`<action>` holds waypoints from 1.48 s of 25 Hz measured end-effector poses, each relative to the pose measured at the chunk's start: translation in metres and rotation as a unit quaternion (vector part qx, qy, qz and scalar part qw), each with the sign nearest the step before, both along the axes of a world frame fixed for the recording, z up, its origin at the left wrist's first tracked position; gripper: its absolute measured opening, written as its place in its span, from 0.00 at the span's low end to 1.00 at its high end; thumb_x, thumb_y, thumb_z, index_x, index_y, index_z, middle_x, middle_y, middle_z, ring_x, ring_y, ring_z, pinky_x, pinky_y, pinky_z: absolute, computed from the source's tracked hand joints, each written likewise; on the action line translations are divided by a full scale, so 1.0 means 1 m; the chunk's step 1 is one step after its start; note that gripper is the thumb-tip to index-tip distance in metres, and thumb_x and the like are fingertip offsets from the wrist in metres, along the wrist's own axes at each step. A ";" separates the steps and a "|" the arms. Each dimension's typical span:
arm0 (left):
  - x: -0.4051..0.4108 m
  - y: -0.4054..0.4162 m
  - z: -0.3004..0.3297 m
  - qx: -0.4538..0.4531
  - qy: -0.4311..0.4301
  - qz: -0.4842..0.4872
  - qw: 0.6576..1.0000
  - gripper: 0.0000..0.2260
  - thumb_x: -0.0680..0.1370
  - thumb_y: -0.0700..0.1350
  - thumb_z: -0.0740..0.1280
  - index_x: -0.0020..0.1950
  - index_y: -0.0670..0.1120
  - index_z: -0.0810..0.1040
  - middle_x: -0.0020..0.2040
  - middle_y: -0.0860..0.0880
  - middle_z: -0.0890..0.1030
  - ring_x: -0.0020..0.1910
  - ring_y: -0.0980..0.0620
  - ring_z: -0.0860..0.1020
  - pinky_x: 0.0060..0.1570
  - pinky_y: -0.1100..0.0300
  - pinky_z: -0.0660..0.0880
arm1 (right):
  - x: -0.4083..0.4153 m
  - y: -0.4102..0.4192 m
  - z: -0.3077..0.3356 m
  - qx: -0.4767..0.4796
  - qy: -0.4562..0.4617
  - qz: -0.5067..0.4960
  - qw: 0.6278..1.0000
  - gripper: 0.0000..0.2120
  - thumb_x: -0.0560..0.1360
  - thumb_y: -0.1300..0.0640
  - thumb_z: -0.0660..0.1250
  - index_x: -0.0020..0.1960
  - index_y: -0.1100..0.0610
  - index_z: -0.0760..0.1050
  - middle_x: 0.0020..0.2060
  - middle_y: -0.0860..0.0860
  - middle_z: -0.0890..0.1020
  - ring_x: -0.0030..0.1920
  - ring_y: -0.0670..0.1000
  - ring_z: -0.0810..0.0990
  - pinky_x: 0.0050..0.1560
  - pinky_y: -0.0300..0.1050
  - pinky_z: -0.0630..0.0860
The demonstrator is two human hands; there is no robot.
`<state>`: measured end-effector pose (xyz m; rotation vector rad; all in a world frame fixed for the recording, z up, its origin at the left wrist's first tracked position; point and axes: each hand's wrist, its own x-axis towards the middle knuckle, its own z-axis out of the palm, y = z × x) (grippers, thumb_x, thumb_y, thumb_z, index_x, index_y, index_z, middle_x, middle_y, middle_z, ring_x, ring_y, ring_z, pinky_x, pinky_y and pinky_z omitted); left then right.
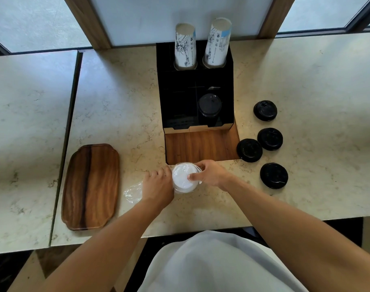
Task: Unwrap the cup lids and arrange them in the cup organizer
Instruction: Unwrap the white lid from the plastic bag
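Both hands' grip on wrapped white lids (pixel 183 178); black lids (pixel 210 104) in organizer (pixel 179 98)

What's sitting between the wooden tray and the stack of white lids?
In the head view, the left hand and crumpled clear wrap lie between the wooden tray and white lids.

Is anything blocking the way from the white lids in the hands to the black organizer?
Only the clear plastic wrap that both hands, left hand and right hand, grip around the white lid stack. The wooden recess between the stack and the organizer is bare, and the front left compartment looks empty.
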<state>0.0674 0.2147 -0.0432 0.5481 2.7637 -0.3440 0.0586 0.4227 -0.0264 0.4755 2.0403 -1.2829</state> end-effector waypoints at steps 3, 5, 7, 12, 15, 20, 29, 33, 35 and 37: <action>-0.001 -0.004 0.004 0.016 -0.012 -0.001 1.000 0.19 0.76 0.47 0.62 0.66 0.43 0.73 0.54 0.45 0.82 0.48 0.44 0.80 0.49 0.51 0.76 | 0.001 0.001 0.000 -0.005 0.001 0.017 1.000 0.18 0.73 0.56 0.78 0.62 0.54 0.81 0.53 0.48 0.84 0.52 0.47 0.81 0.46 0.38 0.78; 0.000 -0.006 0.004 0.024 -0.011 -0.001 1.000 0.17 0.76 0.48 0.62 0.63 0.43 0.74 0.52 0.45 0.82 0.47 0.44 0.80 0.46 0.52 0.75 | 0.001 0.002 0.000 0.012 0.012 0.014 1.000 0.18 0.74 0.58 0.77 0.63 0.56 0.81 0.55 0.49 0.84 0.52 0.47 0.81 0.47 0.39 0.79; -0.001 -0.009 0.004 0.032 -0.009 0.005 0.999 0.17 0.76 0.50 0.62 0.62 0.43 0.75 0.51 0.45 0.82 0.46 0.45 0.79 0.45 0.53 0.74 | 0.000 0.005 -0.002 0.040 0.034 0.002 0.999 0.17 0.74 0.58 0.76 0.62 0.55 0.81 0.54 0.49 0.83 0.54 0.49 0.81 0.49 0.40 0.80; 0.000 -0.016 0.003 0.060 -0.036 0.055 0.996 0.22 0.77 0.56 0.64 0.66 0.44 0.71 0.56 0.45 0.79 0.51 0.44 0.79 0.47 0.53 0.74 | -0.004 0.013 -0.003 0.093 0.081 -0.044 0.991 0.23 0.74 0.57 0.75 0.68 0.55 0.78 0.56 0.48 0.79 0.58 0.51 0.78 0.51 0.41 0.75; 0.001 -0.019 0.004 0.104 -0.058 0.100 0.988 0.21 0.78 0.58 0.63 0.64 0.46 0.70 0.55 0.46 0.78 0.50 0.45 0.79 0.42 0.54 0.75 | -0.005 0.017 -0.003 0.117 0.097 -0.048 0.987 0.25 0.75 0.56 0.75 0.70 0.56 0.76 0.60 0.50 0.79 0.58 0.50 0.76 0.52 0.42 0.72; -0.001 -0.030 0.005 0.160 -0.064 0.178 0.969 0.15 0.80 0.54 0.63 0.58 0.45 0.71 0.49 0.45 0.80 0.40 0.45 0.78 0.36 0.54 0.74 | -0.007 0.022 0.000 0.155 0.133 -0.123 0.971 0.24 0.77 0.56 0.74 0.71 0.58 0.75 0.65 0.54 0.81 0.56 0.50 0.76 0.54 0.42 0.74; -0.015 -0.067 0.006 0.151 -0.022 0.367 0.918 0.22 0.79 0.55 0.64 0.63 0.39 0.70 0.57 0.40 0.79 0.49 0.38 0.80 0.38 0.51 0.70 | -0.004 0.019 -0.002 0.146 0.108 -0.088 0.980 0.23 0.77 0.53 0.73 0.71 0.56 0.75 0.65 0.53 0.81 0.55 0.49 0.75 0.56 0.45 0.77; -0.020 -0.071 0.007 0.190 -0.016 0.469 0.863 0.20 0.78 0.56 0.62 0.58 0.40 0.74 0.47 0.44 0.79 0.43 0.41 0.78 0.39 0.52 0.74 | -0.003 0.015 -0.001 0.133 0.092 -0.089 0.983 0.22 0.77 0.52 0.72 0.69 0.55 0.76 0.62 0.51 0.81 0.54 0.50 0.76 0.49 0.41 0.72; -0.020 -0.075 0.007 0.210 -0.009 0.518 0.829 0.20 0.78 0.54 0.62 0.58 0.39 0.74 0.47 0.44 0.79 0.42 0.42 0.77 0.39 0.51 0.74 | -0.003 0.015 0.000 0.129 0.087 -0.093 0.984 0.20 0.77 0.52 0.72 0.68 0.55 0.77 0.59 0.51 0.81 0.54 0.50 0.77 0.47 0.39 0.72; -0.018 -0.076 0.006 0.218 -0.001 0.534 0.817 0.21 0.78 0.54 0.63 0.61 0.38 0.72 0.51 0.41 0.80 0.44 0.41 0.77 0.39 0.51 0.72 | -0.003 0.015 0.002 0.123 0.082 -0.095 0.984 0.20 0.77 0.52 0.71 0.67 0.55 0.77 0.57 0.49 0.80 0.55 0.51 0.77 0.43 0.37 0.71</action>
